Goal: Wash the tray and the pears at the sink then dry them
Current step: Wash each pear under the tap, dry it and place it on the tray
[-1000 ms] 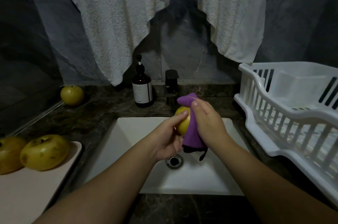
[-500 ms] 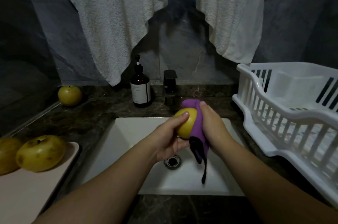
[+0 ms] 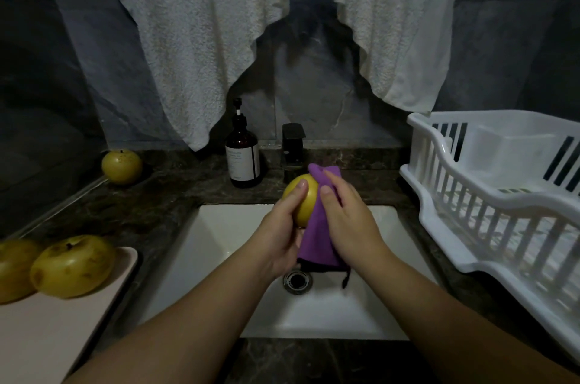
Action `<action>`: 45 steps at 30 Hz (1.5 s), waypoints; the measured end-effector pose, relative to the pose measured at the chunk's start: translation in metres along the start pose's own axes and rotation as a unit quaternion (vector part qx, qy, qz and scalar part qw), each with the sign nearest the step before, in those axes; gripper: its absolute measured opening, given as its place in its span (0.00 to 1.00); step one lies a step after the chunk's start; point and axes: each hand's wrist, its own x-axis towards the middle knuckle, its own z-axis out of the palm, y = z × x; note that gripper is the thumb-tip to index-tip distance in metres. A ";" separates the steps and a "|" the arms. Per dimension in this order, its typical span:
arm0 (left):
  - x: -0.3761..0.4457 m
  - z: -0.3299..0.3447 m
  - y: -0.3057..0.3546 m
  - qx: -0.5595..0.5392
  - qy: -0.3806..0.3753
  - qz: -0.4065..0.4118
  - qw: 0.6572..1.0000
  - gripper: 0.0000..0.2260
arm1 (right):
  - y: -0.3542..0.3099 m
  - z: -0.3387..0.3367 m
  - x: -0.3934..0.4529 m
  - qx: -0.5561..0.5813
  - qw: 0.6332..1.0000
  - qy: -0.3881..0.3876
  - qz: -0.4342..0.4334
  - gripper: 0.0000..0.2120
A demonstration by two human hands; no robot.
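Observation:
Over the white sink (image 3: pixel 219 226), my left hand (image 3: pixel 279 226) grips a yellow pear (image 3: pixel 306 198) from its left side. My right hand (image 3: pixel 348 220) presses a purple cloth (image 3: pixel 317 236) against the pear's right side, fingers wrapped over the cloth. The cloth hangs down toward the drain (image 3: pixel 296 280). A pale tray (image 3: pixel 62 321) lies on the counter at the lower left with two yellow pears (image 3: pixel 73 266) on it. Another pear (image 3: pixel 121 166) sits at the back left of the counter.
A brown pump bottle (image 3: pixel 243 157) and a dark faucet (image 3: pixel 292 145) stand behind the sink. A white dish rack (image 3: pixel 502 204) fills the counter to the right. A white towel (image 3: pixel 251 22) hangs on the wall above.
The cloth, bunched and dangling half a second ago, now lies spread flat over the pear's right side. My right hand has slid down over it.

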 end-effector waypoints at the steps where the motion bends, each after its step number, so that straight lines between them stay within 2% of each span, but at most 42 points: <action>1: -0.001 0.000 0.000 0.003 -0.002 0.006 1.000 0.33 | 0.000 -0.001 0.000 -0.002 1.000 0.002 -0.010 0.18; 4: 0.003 -0.001 0.003 -0.011 0.002 0.023 1.000 0.34 | -0.003 -0.004 0.001 0.029 1.000 0.005 0.000 0.16; 6: 0.003 -0.003 0.004 -0.015 0.008 0.021 1.000 0.33 | -0.002 -0.002 -0.001 -0.006 1.000 0.003 0.003 0.19; 10: 0.000 -0.005 0.000 0.029 0.002 0.026 0.999 0.29 | -0.003 0.002 -0.003 -0.084 0.994 -0.012 -0.071 0.19; 14: 0.003 -0.005 0.004 -0.031 -0.012 -0.006 0.999 0.31 | -0.002 -0.003 0.002 -0.016 0.999 -0.015 -0.042 0.19; 17: 0.004 -0.009 0.005 -0.053 -0.013 -0.035 0.998 0.29 | 0.002 -0.005 0.001 -0.004 0.999 -0.037 -0.021 0.18; 21: 0.004 -0.007 0.002 -0.031 -0.011 -0.013 0.999 0.22 | -0.001 0.000 -0.002 -0.084 0.990 -0.041 -0.108 0.19; 23: 0.001 -0.003 0.002 -0.011 -0.013 -0.003 1.000 0.21 | -0.003 0.000 0.001 -0.076 0.989 -0.031 -0.125 0.17; 25: 0.002 -0.003 0.000 0.020 -0.009 0.024 0.999 0.20 | -0.005 -0.004 0.005 -0.011 0.997 -0.008 -0.071 0.13; 27: 0.003 -0.001 -0.003 0.033 0.001 0.047 0.998 0.19 | 0.001 -0.005 0.008 0.061 0.998 0.004 -0.005 0.15; 28: 0.003 0.001 -0.003 0.031 0.006 0.050 0.998 0.19 | 0.004 -0.004 0.008 0.055 0.998 0.002 0.003 0.15; 31: 0.004 0.000 -0.004 0.048 0.014 0.046 0.998 0.18 | 0.005 0.002 0.001 -0.061 0.997 -0.018 -0.045 0.19; 33: 0.004 0.001 -0.004 0.056 0.004 0.049 0.997 0.18 | 0.000 0.002 0.002 -0.068 0.995 -0.021 -0.070 0.18; 35: 0.005 -0.001 -0.005 0.055 0.010 0.068 0.996 0.22 | -0.005 -0.002 0.005 0.019 0.999 -0.019 -0.032 0.13; 38: 0.006 0.000 -0.004 0.053 0.023 0.078 0.995 0.31 | -0.004 -0.008 0.009 0.156 0.985 -0.017 0.069 0.07; 39: 0.005 0.001 -0.003 0.055 0.020 0.077 0.995 0.31 | -0.005 -0.009 0.009 0.169 0.981 -0.017 0.095 0.10; 41: 0.005 0.001 -0.003 0.065 0.011 0.073 0.995 0.31 | -0.005 -0.011 0.006 0.159 0.979 -0.015 0.124 0.24; 42: 0.005 0.001 -0.003 0.069 0.003 0.071 0.995 0.30 | -0.007 -0.012 0.005 0.147 0.981 -0.013 0.125 0.26; 45: 0.005 0.003 -0.003 0.066 0.004 0.067 0.996 0.30 | -0.008 -0.020 0.005 0.128 0.983 -0.004 0.134 0.16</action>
